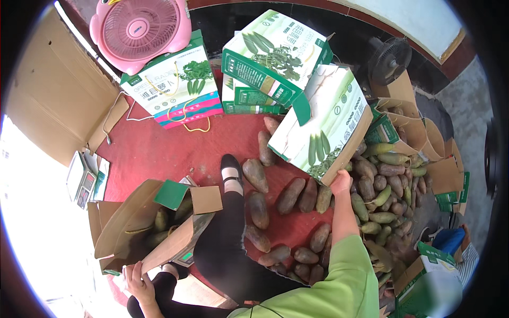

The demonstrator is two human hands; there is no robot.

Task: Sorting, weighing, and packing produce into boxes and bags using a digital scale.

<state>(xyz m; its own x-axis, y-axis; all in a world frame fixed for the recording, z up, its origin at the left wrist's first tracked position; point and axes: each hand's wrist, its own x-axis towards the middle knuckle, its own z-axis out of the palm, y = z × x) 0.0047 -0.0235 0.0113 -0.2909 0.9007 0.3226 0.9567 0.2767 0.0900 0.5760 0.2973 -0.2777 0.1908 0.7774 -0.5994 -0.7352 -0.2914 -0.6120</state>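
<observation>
My right hand (341, 181) is closed on the lower brown edge of a white-and-green carton (339, 106), which it holds tilted above the radishes. At the lower left, my left hand (139, 283) grips the near wall of an open cardboard box (167, 248). Several green radishes (161, 218) lie inside that box, partly hidden by its flaps. A scale (186, 258) shows beside and partly under the box. Loose brownish radishes (290, 195) are spread on the red mat (159, 153) between my hands.
A large heap of green and brown radishes (382, 185) lies at the right, beside opened cartons (432, 138). White-and-green cartons (273, 55) are stacked at the back. A pink fan (139, 29) stands on a gift carton (175, 79); a black fan (389, 59) is farther right.
</observation>
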